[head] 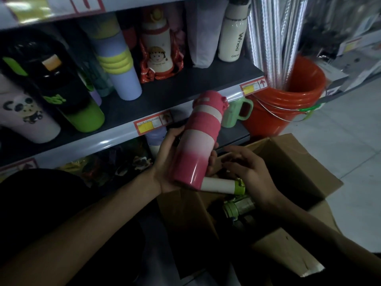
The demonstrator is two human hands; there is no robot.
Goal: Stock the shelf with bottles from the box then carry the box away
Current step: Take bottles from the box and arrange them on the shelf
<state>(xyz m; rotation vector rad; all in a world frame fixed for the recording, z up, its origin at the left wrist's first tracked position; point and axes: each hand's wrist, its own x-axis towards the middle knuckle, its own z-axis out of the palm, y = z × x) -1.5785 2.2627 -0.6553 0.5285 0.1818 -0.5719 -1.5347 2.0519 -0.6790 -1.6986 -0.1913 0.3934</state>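
My left hand (166,162) grips a pink and white bottle (199,139) by its lower half, holding it upright above the open cardboard box (288,162), just in front of the shelf edge (115,141). My right hand (247,170) reaches into the box, fingers spread over a white bottle with a green cap (222,185) lying on its side. Deeper in the box lies another green-capped bottle (239,206). Several bottles stand on the shelf, among them a lilac and yellow one (119,65) and a cartoon-print one (157,50).
An orange bucket (288,104) holding silver rolls (274,38) stands right of the shelf on the tiled floor. A green mug (237,112) sits on the lower shelf behind the pink bottle. A bare stretch of shelf (175,89) lies in front of the cartoon bottle.
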